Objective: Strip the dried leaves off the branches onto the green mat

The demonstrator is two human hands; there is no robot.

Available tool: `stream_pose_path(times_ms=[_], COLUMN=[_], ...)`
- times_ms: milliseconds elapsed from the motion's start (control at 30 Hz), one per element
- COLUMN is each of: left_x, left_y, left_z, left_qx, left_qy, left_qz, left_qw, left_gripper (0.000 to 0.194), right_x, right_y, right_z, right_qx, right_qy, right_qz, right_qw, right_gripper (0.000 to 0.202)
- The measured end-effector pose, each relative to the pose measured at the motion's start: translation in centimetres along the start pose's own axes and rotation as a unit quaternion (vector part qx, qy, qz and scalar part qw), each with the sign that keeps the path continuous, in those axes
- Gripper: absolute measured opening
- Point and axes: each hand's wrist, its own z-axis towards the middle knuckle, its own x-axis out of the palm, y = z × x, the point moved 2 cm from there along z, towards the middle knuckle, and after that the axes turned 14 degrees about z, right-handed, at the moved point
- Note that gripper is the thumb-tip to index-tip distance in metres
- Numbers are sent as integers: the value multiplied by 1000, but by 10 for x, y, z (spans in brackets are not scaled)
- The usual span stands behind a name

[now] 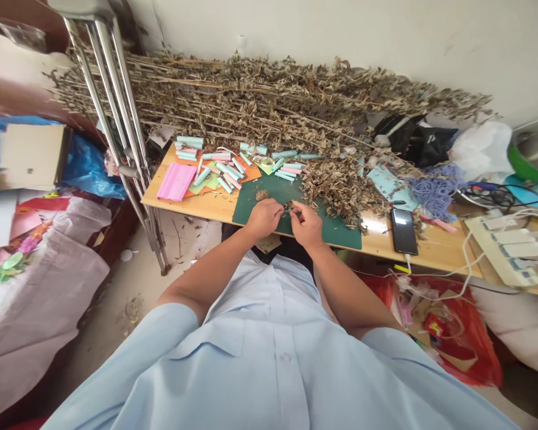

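Observation:
My left hand and my right hand are close together over the front of a green cutting mat. Their fingers are closed in a pinch, with a small bit of dried leaf between the fingertips. Just behind my left hand sits a small brown crumbled ball. A heap of loose dried leaves spreads over the mat to the right of my hands. Blue, pink and white paper rolls lie beyond the mat, several of them on coloured sheets.
Long dried leafy stalks are piled along the wall. A metal crutch stands at the table's left. Pink paper lies near the left end. To the right are a phone on a cable, purple string and a power strip.

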Motion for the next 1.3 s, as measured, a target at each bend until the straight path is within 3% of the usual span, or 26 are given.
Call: stream_pose_path(times_ms=[200,333,700,967,1300], left_x=[0,0,1,1,-6], left_y=[0,-1,-1,5,4], left_z=[0,0,-2,-3,-2], left_qx=[2,2,4,-29,-39], left_qy=[-3,-1,2,-32,-33], left_qz=[9,8,24,-16,-42], left_qw=[1000,1000,1000,999,998], left_gripper=[22,22,21,23,26], right_x=[0,6,11,7,8], right_y=[3,4,4,0,6], right_z=[3,6,8,8,8], right_qx=[-5,-30,-2,30,-15], right_qy=[23,60,47,-13,22], right_qz=[33,38,30,58,68], right_qw=[999,997,998,998,997], right_gripper=[35,23,13,9,18])
